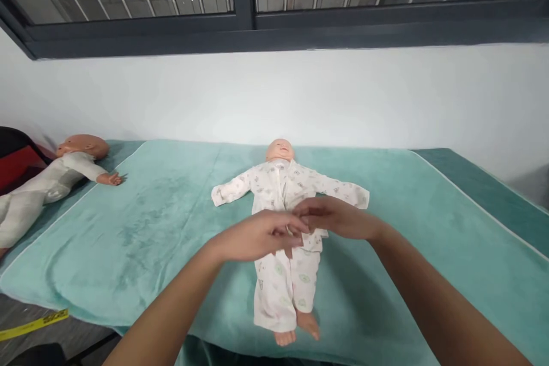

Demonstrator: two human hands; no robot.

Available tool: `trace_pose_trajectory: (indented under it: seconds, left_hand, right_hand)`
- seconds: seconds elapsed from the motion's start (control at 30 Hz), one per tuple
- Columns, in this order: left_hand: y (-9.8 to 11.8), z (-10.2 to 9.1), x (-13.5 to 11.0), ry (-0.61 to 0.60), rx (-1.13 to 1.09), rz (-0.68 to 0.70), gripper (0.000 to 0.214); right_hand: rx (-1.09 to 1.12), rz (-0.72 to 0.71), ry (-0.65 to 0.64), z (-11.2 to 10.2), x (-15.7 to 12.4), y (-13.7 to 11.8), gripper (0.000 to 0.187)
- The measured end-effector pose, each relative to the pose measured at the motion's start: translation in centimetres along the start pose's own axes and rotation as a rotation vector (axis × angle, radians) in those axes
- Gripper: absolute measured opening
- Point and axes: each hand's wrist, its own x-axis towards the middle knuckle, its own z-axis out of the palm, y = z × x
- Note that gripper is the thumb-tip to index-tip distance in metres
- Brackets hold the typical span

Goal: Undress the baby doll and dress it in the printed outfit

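A baby doll (281, 151) lies on its back in the middle of the padded surface, head toward the wall. It wears a white patterned shirt (268, 183) with the sleeves spread out, and white printed trousers (274, 286); its bare feet stick out at the bottom. Over its waist hover my left hand (261, 234) and my right hand (337, 217), fingers loosely bent and apart. Their fingertips overlap in view, and whether they touch I cannot tell. Neither hand holds anything visible. Part of the shirt front is hidden behind them.
A second doll (55, 180) in a white suit lies at the left, beside a red and black item (19, 160). A green blanket (171, 229) covers the table. Behind stand a white wall (274, 97) and a dark window frame (244, 37). Yellow tape (34, 324) marks the floor.
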Motion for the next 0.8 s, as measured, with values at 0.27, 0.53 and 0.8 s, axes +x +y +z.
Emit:
trace_pose_trajectory:
  seconds: [0.27, 0.53, 0.8]
  left_hand:
    - [-6.3, -1.2, 0.6, 0.679, 0.184, 0.013, 0.019]
    - [-10.0, 9.2, -10.1, 0.632, 0.237, -0.057, 0.016]
    - [-10.9, 15.0, -13.0, 0.636, 0.645, 0.001, 0.071]
  right_hand:
    - [-0.293, -0.055, 0.625, 2.1, -1.2, 5.1, 0.022]
    - [-0.506, -0.029, 0.716, 12.7, -9.7, 9.8, 0.013]
    - [-0.642, 0.015, 0.631, 18.1, -9.8, 8.3, 0.029]
